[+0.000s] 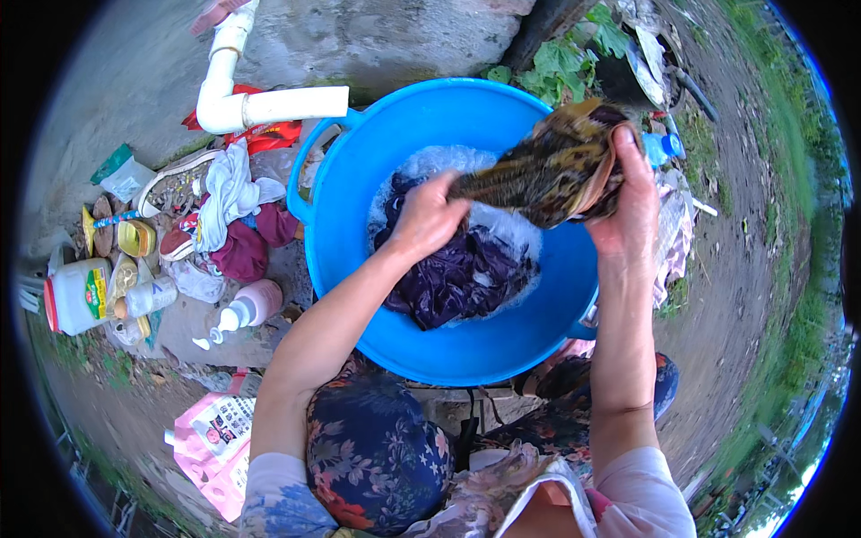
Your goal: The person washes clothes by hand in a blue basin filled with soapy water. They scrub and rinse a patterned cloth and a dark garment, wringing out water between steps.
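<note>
Both hands clamp one patterned brown cloth [552, 166] above the blue basin [345, 233]: left hand [426, 215] at 9 o'clock, right hand [632, 202] at 3, letting drips fall onto soaking dark laundry [457, 278].

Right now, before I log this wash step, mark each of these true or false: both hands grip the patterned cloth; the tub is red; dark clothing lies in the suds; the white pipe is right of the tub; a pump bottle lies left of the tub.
1. Both the left hand and right hand grip the brown patterned cloth. True.
2. The tub is red. False: it is blue.
3. Dark purple clothing lies in the suds. True.
4. The white pipe is right of the tub. False: it is to its upper left.
5. A pink pump bottle lies left of the tub. True.
</note>
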`<state>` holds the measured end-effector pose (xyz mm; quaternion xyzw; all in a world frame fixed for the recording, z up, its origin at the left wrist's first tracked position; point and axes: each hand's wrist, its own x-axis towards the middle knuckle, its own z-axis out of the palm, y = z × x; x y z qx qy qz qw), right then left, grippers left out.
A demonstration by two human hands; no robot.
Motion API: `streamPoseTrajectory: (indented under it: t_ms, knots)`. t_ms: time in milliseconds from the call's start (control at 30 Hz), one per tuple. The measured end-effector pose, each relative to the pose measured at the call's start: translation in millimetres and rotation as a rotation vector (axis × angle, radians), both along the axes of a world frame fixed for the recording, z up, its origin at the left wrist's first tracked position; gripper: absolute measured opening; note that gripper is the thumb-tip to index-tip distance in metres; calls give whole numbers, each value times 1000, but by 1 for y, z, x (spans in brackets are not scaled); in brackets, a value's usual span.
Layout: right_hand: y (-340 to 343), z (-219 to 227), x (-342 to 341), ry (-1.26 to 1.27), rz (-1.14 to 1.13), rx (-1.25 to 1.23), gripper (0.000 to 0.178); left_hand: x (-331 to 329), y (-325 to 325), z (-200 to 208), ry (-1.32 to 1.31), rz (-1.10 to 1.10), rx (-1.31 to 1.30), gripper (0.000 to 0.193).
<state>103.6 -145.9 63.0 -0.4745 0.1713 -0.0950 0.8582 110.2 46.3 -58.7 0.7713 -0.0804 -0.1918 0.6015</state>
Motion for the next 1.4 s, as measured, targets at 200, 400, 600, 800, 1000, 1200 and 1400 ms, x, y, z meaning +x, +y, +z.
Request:
streamPoseTrajectory:
  t_ms: [200,400,600,800,1000,1200,1400]
  knots:
    - [-22,-71,-24,175,105,266,36,8,-15,97,360,237,-984,33]
    - [-4,-116,-10,244,194,414,49,9,-21,96,380,-140,-1520,36]
    - [-22,-125,33,667,232,-363,57,-12,0,15,-369,-585,44,46]
    - [63,-166,18,799,650,-1525,72,-56,1,0,-240,-468,636,86]
    - [17,-157,-47,523,467,-877,44,-57,11,-53,-166,-368,756,95]
    - [110,-199,-59,385,304,-1665,55,-64,18,-85,-174,-659,937,85]
    - [48,-196,-32,502,317,-1037,37,-31,12,-30,-106,-444,618,120]
